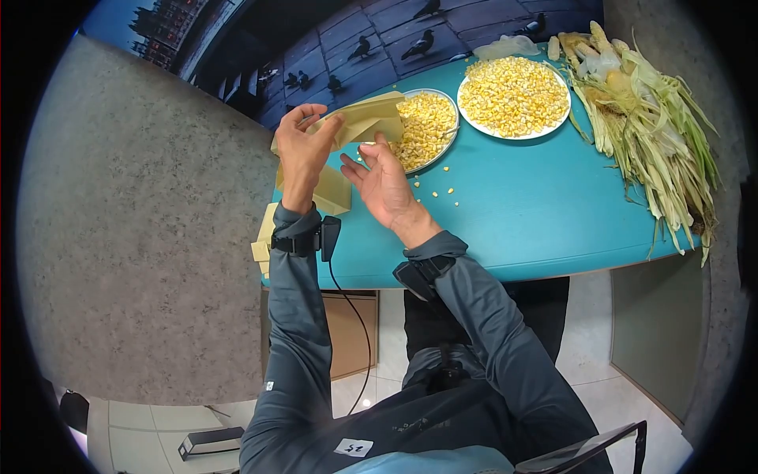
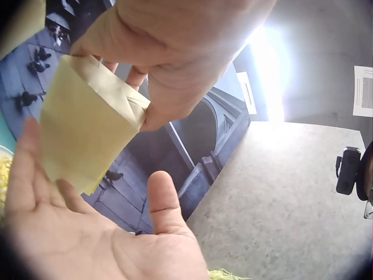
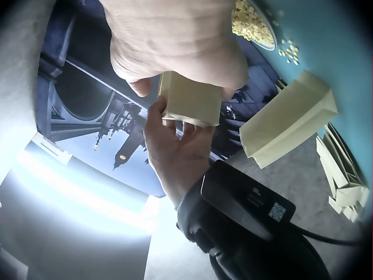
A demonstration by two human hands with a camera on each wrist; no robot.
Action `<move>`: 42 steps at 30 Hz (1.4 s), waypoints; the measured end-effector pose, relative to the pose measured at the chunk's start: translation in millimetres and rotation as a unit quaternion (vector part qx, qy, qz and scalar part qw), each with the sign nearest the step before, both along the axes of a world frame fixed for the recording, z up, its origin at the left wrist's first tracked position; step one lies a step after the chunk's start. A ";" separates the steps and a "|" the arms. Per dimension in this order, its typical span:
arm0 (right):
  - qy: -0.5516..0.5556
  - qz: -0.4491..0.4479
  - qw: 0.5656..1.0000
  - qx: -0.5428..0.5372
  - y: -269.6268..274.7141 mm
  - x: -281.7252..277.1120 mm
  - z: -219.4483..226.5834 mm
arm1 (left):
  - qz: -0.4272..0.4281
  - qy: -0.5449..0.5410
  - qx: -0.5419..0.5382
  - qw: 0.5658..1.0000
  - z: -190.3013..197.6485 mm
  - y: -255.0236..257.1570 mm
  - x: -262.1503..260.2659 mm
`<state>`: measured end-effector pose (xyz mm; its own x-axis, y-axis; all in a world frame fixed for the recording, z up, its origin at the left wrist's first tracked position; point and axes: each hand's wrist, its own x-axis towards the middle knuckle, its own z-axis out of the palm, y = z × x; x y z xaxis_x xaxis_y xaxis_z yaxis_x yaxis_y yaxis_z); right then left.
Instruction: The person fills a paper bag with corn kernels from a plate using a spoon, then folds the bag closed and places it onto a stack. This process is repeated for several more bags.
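Note:
My left hand (image 1: 304, 146) is raised over the left end of the teal table (image 1: 537, 221) and pinches a folded yellowish paper bag (image 1: 365, 118) by its edge. In the left wrist view the left hand (image 2: 145, 111) grips the paper bag (image 2: 87, 134) at a folded corner. My right hand (image 1: 377, 178) is held palm up beside it, fingers straight and reaching behind the bag. The right hand (image 2: 81, 233) shows an open palm with its thumb free. From the right wrist view the bag (image 3: 192, 102) sits between both hands.
A metal plate (image 1: 452, 101) of corn kernels lies just past the hands, a white plate (image 1: 562, 117) heaped with kernels beyond it. Corn husks (image 1: 655, 134) are piled at the right. More folded bags (image 1: 332, 191) lie under my left hand. Loose kernels (image 1: 440, 191) dot the table.

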<state>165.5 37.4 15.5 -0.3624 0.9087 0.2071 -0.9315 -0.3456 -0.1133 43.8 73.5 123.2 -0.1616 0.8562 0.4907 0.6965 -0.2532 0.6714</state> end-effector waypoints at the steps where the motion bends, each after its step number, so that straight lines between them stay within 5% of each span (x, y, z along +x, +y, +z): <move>1: 0.000 0.000 1.000 -0.001 1.4 -2.8 -1.1 | -0.003 0.001 0.008 1.000 -2.6 0.8 -1.5; 19: -0.019 -0.062 0.998 0.005 41.9 -9.5 -0.5 | 0.047 0.032 0.033 0.998 -22.5 12.0 -1.8; 30: -0.016 -0.014 1.000 -0.021 1.9 -7.6 -0.3 | 0.066 0.045 -0.052 0.995 27.4 0.6 23.8; 42: -0.026 -0.008 0.999 -0.021 -12.1 -5.8 -8.7 | 0.086 0.030 -0.029 0.995 35.0 -3.9 24.7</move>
<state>159.7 25.4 6.8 -0.3567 0.9222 0.1492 -0.9303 -0.3361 -0.1468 68.5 69.7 158.1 -0.2802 0.8455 0.4545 0.7655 -0.0890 0.6373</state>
